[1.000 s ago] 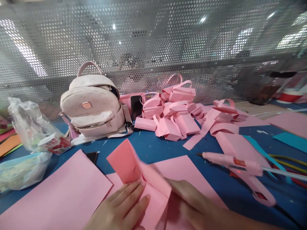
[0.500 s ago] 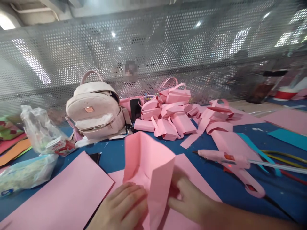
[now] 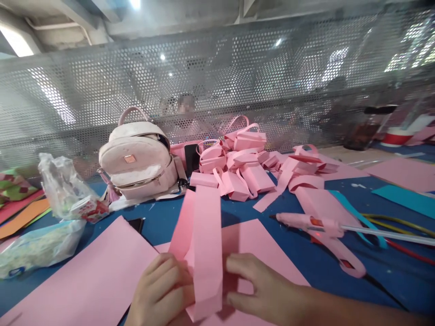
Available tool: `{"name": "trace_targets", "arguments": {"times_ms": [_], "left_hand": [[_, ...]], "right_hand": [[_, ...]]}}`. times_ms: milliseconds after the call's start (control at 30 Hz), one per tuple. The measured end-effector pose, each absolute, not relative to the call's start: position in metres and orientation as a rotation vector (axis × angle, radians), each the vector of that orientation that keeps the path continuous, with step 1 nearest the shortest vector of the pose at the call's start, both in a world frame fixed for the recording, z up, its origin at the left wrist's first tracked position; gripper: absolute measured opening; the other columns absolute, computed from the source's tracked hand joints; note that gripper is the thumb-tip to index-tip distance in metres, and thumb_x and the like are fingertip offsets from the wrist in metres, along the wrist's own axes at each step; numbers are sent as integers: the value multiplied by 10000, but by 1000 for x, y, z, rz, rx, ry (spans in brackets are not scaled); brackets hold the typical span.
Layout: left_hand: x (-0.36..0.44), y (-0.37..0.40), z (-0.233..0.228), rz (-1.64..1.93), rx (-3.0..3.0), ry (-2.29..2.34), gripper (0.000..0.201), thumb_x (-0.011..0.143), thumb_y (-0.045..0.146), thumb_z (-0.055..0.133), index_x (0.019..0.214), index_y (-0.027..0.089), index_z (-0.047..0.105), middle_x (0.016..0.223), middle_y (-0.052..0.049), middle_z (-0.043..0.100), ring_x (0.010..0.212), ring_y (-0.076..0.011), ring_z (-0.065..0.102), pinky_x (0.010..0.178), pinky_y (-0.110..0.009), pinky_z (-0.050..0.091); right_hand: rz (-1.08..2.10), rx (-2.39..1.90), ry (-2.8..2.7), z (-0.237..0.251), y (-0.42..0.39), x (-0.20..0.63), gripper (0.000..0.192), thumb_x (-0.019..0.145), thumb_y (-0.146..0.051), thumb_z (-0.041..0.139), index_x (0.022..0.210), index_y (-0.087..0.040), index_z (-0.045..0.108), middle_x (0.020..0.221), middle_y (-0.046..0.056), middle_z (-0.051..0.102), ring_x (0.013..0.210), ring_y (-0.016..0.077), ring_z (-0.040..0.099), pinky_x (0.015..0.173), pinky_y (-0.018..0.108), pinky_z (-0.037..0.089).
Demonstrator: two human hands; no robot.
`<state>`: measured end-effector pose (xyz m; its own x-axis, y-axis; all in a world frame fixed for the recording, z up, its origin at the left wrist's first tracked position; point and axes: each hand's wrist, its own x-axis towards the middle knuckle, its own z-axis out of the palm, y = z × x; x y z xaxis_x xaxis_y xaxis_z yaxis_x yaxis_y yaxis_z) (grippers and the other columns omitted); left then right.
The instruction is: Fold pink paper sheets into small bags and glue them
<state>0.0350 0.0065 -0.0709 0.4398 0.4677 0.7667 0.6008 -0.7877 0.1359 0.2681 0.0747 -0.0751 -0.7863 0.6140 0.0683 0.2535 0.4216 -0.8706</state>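
We are holding a folded, box-shaped piece of pink paper (image 3: 203, 244) upright above the flat pink paper sheets (image 3: 91, 280) on the blue bench (image 3: 340, 267). Our left hand (image 3: 162, 292) is pinching its lower left edge with fingers pressed together, while our right hand (image 3: 263, 290) is resting against its right side, fingers loosely spread. A pink hot glue gun (image 3: 317, 228) is lying to the right; a pale pink backpack (image 3: 137, 158) and a heap of finished pink paper bags (image 3: 238, 167) are sitting behind.

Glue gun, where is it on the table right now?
In the head view the pink glue gun lies on the blue table to the right of the hands, nozzle pointing left, just in front of the pile of pink paper bags.
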Motion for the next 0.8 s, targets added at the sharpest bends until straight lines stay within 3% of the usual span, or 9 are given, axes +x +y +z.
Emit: {"name": "trace_targets", "arguments": {"times_ms": [67, 133, 300, 633, 733, 800], "left_hand": [[34, 3, -70, -1182, -2447, -966, 301, 990, 63, 450, 791, 185, 641, 666, -26, 662, 635, -152, 597, 624, -299, 484], [35, -1, -69, -1036, -2362, -940, 300, 956, 34, 472, 751, 195, 621, 666, -16, 681, 662, -165, 643, 686, -329, 512], [42, -6, -69, -816, -2217, -860, 288, 962, 55, 504, 738, 220, 581, 624, 45, 684, 608, -141, 676, 755, -320, 530], [40, 4, -72, -987, -2299, -940, 330, 1025, 100, 431, 793, 194, 646, 754, -8, 767, 687, -149, 673, 706, -298, 519], [39, 6, -72, -964, -2328, -939, 358, 1012, 65, 409, 739, 186, 608, 719, -21, 746, 635, -147, 651, 634, -285, 507], [39, 7, -70, -916, -2361, -915, 358, 1016, 55, 382, 802, 177, 642, 742, -24, 759, 648, -151, 668, 640, -287, 517]], "right_hand": [[1230, -710, -2334, -79, 74, 269, 93, 832, -269, 660, 851, -185, 695, 854, 39, 699, 789, 192, 640, 779, 307, 523], [1214, -644, -2327, -81, 74, 269, 135, 884, -303, 623, 835, -190, 678, 838, 31, 683, 763, 167, 636, 756, 279, 517], [1241, -702, -2252, -76, 76, 267, 126, 882, -296, 609, 818, -197, 655, 817, 23, 670, 745, 153, 619, 702, 253, 518], [1274, -726, -2240, -82, 77, 267, 79, 866, -204, 606, 788, -194, 618, 804, 7, 660, 738, 145, 617, 686, 244, 514], [1130, -733, -2196, -81, 76, 270, 67, 903, -201, 591, 837, -212, 594, 820, 3, 654, 734, 142, 606, 663, 238, 511], [886, -639, -2196, -76, 75, 273, 23, 939, -242, 588, 923, -226, 585, 909, 24, 662, 816, 164, 620, 718, 266, 524]]}}
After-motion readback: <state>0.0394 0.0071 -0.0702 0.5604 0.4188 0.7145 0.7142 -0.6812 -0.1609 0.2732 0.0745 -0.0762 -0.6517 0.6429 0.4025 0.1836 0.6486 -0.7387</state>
